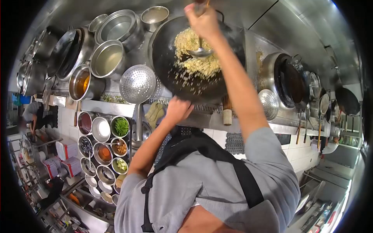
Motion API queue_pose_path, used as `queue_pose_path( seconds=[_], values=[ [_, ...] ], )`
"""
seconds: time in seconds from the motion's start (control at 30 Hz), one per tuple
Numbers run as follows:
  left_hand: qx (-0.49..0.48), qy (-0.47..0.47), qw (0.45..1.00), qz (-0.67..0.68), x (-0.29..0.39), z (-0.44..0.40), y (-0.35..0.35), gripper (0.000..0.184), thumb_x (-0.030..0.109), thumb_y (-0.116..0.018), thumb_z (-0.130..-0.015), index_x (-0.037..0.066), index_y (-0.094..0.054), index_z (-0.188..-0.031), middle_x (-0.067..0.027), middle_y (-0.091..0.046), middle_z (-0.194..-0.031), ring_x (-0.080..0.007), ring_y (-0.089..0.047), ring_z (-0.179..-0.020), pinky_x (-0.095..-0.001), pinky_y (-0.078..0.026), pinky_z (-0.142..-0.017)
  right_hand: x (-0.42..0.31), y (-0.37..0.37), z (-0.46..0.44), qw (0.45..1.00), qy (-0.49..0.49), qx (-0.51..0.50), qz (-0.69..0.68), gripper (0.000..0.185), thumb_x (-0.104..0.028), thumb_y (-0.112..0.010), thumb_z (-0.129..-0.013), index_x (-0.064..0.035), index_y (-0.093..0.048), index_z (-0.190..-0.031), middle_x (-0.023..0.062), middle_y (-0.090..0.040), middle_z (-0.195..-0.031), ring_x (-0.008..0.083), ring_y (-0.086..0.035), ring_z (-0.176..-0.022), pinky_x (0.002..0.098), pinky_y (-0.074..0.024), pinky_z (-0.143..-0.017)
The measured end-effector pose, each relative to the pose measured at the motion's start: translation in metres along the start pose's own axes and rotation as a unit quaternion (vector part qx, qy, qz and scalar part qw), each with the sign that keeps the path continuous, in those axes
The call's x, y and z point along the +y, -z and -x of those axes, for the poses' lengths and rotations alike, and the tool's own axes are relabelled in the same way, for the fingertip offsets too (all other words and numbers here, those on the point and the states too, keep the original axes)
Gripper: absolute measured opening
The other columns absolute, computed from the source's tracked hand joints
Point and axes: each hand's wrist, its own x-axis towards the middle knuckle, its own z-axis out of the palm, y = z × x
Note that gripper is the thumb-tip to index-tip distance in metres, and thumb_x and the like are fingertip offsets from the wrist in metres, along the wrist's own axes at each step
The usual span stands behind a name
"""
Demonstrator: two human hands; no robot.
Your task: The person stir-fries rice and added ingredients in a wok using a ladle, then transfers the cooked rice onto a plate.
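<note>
My right hand (204, 23) is closed around the upright handle of a ladle (201, 53), whose bowl rests among fried rice (198, 66). The rice, yellowish and egg-like in colour, lies in a big dark wok (165, 58), with loose grains scattered down its near side. At the wok's near rim my left hand (179, 110) is closed on the wok; the exact part it grips is hidden under the fingers. Just left of that hand lies a crumpled greenish cloth (154, 112). A bamboo brush (227, 112) stands to the right.
A perforated strainer (137, 83) lies left of the wok, another skimmer (268, 104) to its right. Pots of oil (81, 83) and pale liquid (107, 59) stand at left. Several ingredient tins (101, 129) sit nearer me. A second wok (293, 83) is at right. Other people are in the background.
</note>
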Motion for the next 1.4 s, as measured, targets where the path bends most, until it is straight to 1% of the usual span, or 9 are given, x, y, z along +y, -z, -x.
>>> queue_pose_path(
  seconds=[0.07, 0.17, 0.27, 0.37, 0.53, 0.7, 1.03, 1.3, 1.4],
  values=[
    [-0.014, 0.019, 1.000, 0.016, 0.010, 0.040, 0.002, 0.029, 0.033, -0.071, -0.084, 0.009, -0.067, -0.068, -0.0114, -0.065, -0.063, -0.0326, -0.065, -0.061, -0.0443, -0.050, -0.059, -0.045, 0.046, -0.025, 0.994, -0.078, 0.006, -0.075, 0.009, -0.009, -0.061, -0.098, -0.0034, -0.068, -0.098, -0.0002, -0.059, -0.061, 0.0074, -0.050, -0.045, 0.0245, -0.0378, -0.039],
    [-0.021, 0.043, 0.998, 0.050, 0.045, 0.035, 0.052, 0.030, 0.033, -0.076, -0.080, 0.009, -0.062, -0.066, -0.0105, -0.063, -0.062, -0.0337, -0.064, -0.059, -0.0476, -0.050, -0.059, -0.083, 0.091, -0.021, 0.967, -0.096, 0.100, -0.211, 0.013, -0.015, -0.063, -0.099, -0.0032, -0.067, -0.094, -0.0009, -0.058, -0.060, 0.0082, -0.052, -0.047, 0.0263, -0.0378, -0.041],
    [0.051, 0.022, 0.996, 0.076, 0.033, -0.036, 0.073, 0.032, 0.030, -0.076, -0.081, 0.009, -0.058, -0.064, -0.0101, -0.063, -0.064, -0.0332, -0.063, -0.058, -0.0481, -0.049, -0.058, -0.059, 0.057, 0.020, 0.988, 0.018, 0.148, 0.025, 0.041, -0.036, -0.069, -0.095, -0.0024, -0.068, -0.072, 0.0080, -0.069, -0.067, 0.0136, -0.063, -0.058, 0.0311, -0.0483, -0.056],
    [0.028, 0.011, 0.998, 0.056, 0.008, -0.030, 0.014, 0.032, 0.030, -0.072, -0.084, 0.008, -0.060, -0.064, -0.0117, -0.064, -0.065, -0.0323, -0.065, -0.064, -0.0484, -0.049, -0.062, 0.029, -0.026, 0.045, 0.987, 0.105, 0.110, 0.050, 0.038, -0.034, -0.070, -0.095, -0.0030, -0.069, -0.072, 0.0072, -0.070, -0.069, 0.0153, -0.065, -0.060, 0.0336, -0.0513, -0.057],
    [0.002, 0.052, 0.998, 0.040, 0.030, 0.038, 0.041, 0.035, 0.035, -0.077, -0.078, 0.009, -0.061, -0.062, -0.0114, -0.064, -0.065, -0.0319, -0.065, -0.062, -0.0478, -0.050, -0.061, -0.072, 0.077, -0.019, 0.981, -0.122, 0.084, -0.127, 0.011, -0.015, -0.066, -0.098, -0.0039, -0.067, -0.100, -0.0024, -0.057, -0.060, 0.0071, -0.050, -0.045, 0.0254, -0.0363, -0.040],
    [0.058, 0.013, 0.993, 0.104, 0.021, -0.063, 0.080, 0.032, 0.027, -0.078, -0.079, 0.009, -0.057, -0.063, -0.0105, -0.060, -0.060, -0.0316, -0.064, -0.061, -0.0462, -0.049, -0.061, -0.047, 0.010, 0.050, 0.984, 0.070, 0.134, 0.090, 0.029, -0.023, -0.066, -0.096, -0.0007, -0.069, -0.078, 0.0086, -0.063, -0.059, 0.0138, -0.062, -0.054, 0.0312, -0.0467, -0.053],
    [0.018, 0.030, 0.999, -0.014, -0.011, -0.042, -0.002, 0.028, 0.030, -0.073, -0.081, 0.011, -0.061, -0.064, -0.0121, -0.064, -0.063, -0.0337, -0.065, -0.062, -0.0472, -0.049, -0.068, -0.026, 0.074, -0.043, 0.960, -0.104, 0.036, -0.256, 0.009, -0.007, -0.065, -0.093, -0.0004, -0.070, -0.089, 0.0014, -0.060, -0.063, 0.0062, -0.051, -0.047, 0.0248, -0.0387, -0.041],
    [-0.036, 0.053, 0.997, -0.036, -0.032, -0.110, -0.025, 0.035, 0.039, -0.064, -0.090, 0.011, -0.068, -0.070, -0.0124, -0.068, -0.065, -0.0331, -0.068, -0.065, -0.0442, -0.051, -0.068, -0.087, 0.085, -0.043, 0.962, 0.064, 0.154, -0.214, 0.011, -0.010, -0.065, -0.096, -0.0001, -0.061, -0.093, 0.0026, -0.059, -0.063, 0.0058, -0.050, -0.046, 0.0253, -0.0376, -0.040],
    [-0.040, 0.059, 0.997, -0.023, -0.030, -0.107, -0.021, 0.034, 0.039, -0.065, -0.090, 0.011, -0.067, -0.071, -0.0119, -0.068, -0.066, -0.0325, -0.068, -0.065, -0.0443, -0.050, -0.069, 0.020, 0.041, -0.012, 0.974, -0.041, 0.140, -0.171, 0.006, -0.007, -0.063, -0.094, -0.0022, -0.064, -0.091, 0.0024, -0.061, -0.067, 0.0085, -0.053, -0.052, 0.0279, -0.0410, -0.047]
  ],
)
